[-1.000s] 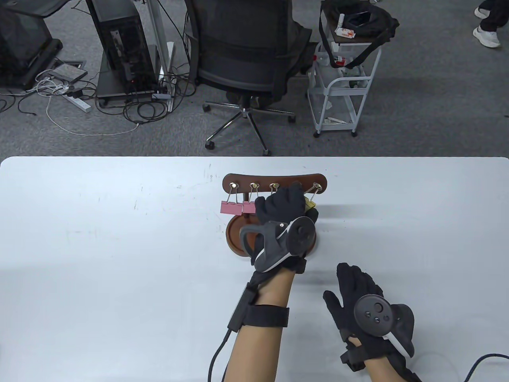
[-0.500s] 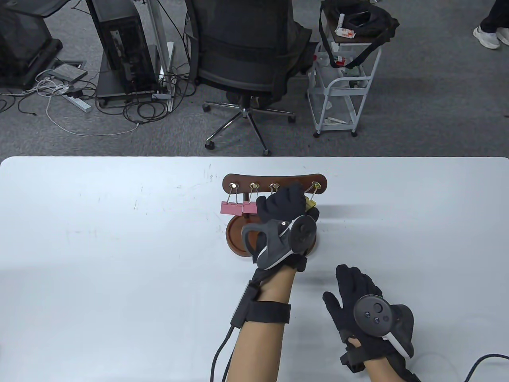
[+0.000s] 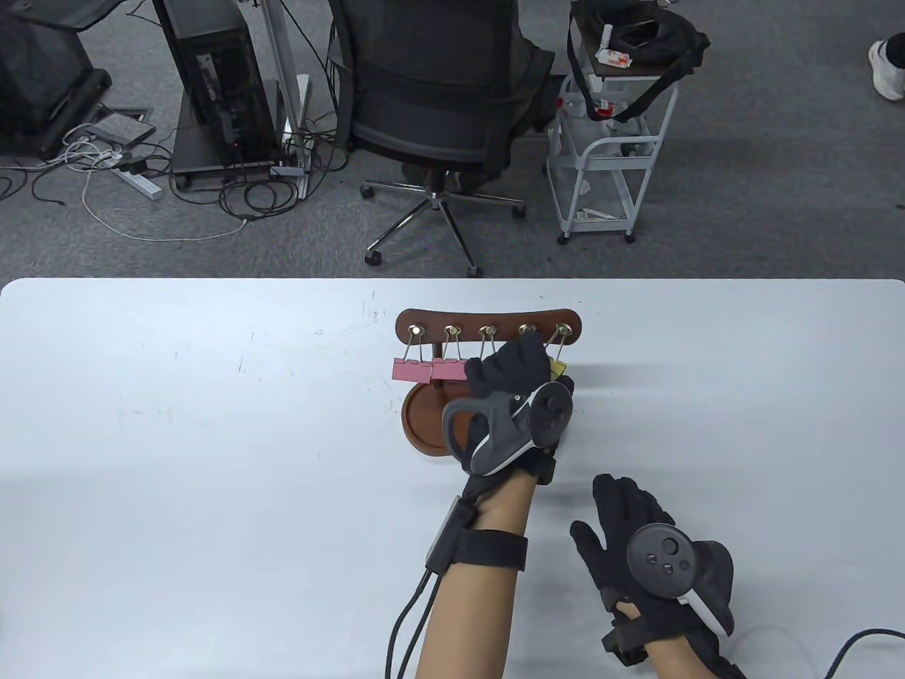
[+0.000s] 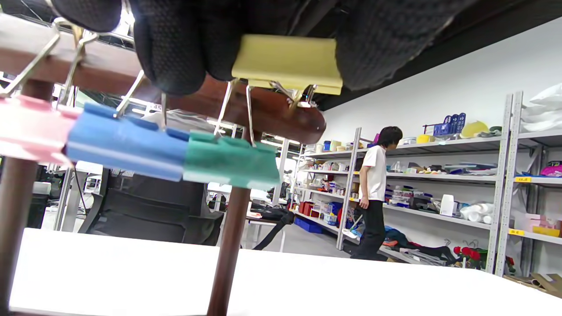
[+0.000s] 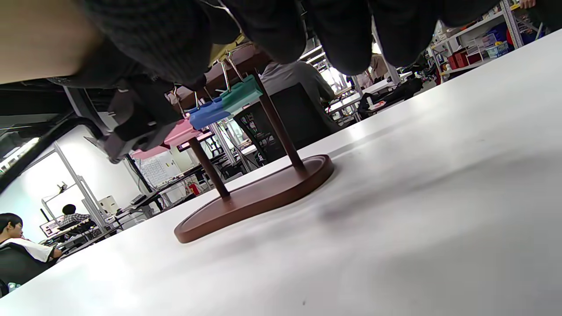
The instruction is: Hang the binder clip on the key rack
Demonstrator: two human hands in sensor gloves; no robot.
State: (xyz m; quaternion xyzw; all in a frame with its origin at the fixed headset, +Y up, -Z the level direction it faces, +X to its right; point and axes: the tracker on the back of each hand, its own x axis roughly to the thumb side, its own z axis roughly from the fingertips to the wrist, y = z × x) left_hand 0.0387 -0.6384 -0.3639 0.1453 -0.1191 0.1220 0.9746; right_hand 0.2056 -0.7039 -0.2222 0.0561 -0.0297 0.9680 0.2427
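Observation:
The wooden key rack (image 3: 488, 322) stands on its round base (image 3: 423, 424) at the table's middle. Two pink clips (image 3: 410, 369) hang from its left hooks. A blue clip (image 4: 125, 142) and a green clip (image 4: 230, 160) hang beside them. My left hand (image 3: 534, 364) pinches a yellow binder clip (image 4: 287, 63) by its body at the rack's right end. The clip's wire handle (image 3: 558, 343) reaches the rightmost hook (image 3: 563, 329). My right hand (image 3: 622, 520) is open and empty, low over the table in front of the rack.
The rack's two posts (image 5: 281, 131) rise from the base (image 5: 259, 193). An office chair (image 3: 438, 106) and a white trolley (image 3: 611, 155) stand beyond the table's far edge (image 3: 212, 281).
My left hand has shifted a little to the right and toward me with the yellow clip, uncovering the fourth hook. My right hand has barely moved.

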